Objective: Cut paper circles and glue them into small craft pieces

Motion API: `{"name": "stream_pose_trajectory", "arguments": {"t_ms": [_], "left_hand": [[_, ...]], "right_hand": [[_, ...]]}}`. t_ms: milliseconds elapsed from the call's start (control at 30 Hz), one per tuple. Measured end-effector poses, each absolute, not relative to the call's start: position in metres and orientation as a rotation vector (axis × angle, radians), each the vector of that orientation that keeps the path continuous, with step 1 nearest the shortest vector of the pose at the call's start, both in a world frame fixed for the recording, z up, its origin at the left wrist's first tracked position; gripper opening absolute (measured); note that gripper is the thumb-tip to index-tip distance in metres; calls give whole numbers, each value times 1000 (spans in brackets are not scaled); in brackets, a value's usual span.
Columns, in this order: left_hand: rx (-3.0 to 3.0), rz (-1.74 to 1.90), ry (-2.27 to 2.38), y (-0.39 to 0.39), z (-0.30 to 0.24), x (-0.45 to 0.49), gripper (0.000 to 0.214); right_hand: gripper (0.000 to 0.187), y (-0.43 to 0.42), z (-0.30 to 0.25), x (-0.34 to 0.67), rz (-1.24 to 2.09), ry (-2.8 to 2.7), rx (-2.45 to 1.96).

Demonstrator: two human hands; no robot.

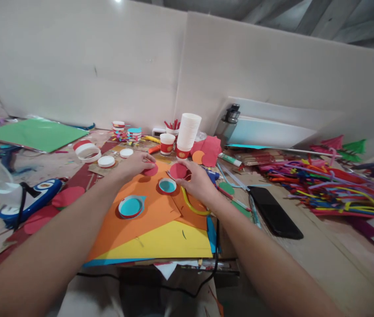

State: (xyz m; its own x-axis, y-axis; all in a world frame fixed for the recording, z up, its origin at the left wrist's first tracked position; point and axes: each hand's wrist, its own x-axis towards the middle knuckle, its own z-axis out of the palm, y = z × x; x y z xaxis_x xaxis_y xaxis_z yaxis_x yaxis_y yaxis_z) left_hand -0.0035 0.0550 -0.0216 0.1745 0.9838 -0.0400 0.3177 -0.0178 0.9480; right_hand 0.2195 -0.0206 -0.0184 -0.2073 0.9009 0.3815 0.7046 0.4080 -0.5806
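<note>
in the head view, our right hand (194,177) pinched a red circle (177,171) near a small blue-bottomed cup (167,186) on the orange paper (155,203). our left hand (138,163) was at another red circle (150,170); we could not tell whether those fingers gripped it.

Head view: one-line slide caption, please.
Left hand and right hand with red paper discs over orange paper, two blue-centred round pieces nearby, cup stack behind.

Table (51,165) — grn sheet (31,133) L; layered paper (160,242) ctr; pipe cleaners (332,185) R
</note>
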Motion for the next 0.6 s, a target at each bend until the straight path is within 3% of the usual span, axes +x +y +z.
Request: {"name": "stream_pose_trajectory", "arguments": {"t_ms": [100,200,367,467,600], "left_hand": [[1787,847,1365,54,-20,-3,7],[1925,1024,1248,44,-11,4,15],[1779,780,993,29,-7,17,32],[1615,774,966,32,-15,19,29],[1337,932,889,42,-22,16,28]], "right_hand": [[53,-20,-21,220,391,-2008,-1298],[54,-22,-21,217,382,-2028,-1217],[55,-27,-17,208,342,-2061,-1086],[60,-29,-11,210,309,-2045,-1145],[41,-35,4,226,186,-2088,-1517]]}}
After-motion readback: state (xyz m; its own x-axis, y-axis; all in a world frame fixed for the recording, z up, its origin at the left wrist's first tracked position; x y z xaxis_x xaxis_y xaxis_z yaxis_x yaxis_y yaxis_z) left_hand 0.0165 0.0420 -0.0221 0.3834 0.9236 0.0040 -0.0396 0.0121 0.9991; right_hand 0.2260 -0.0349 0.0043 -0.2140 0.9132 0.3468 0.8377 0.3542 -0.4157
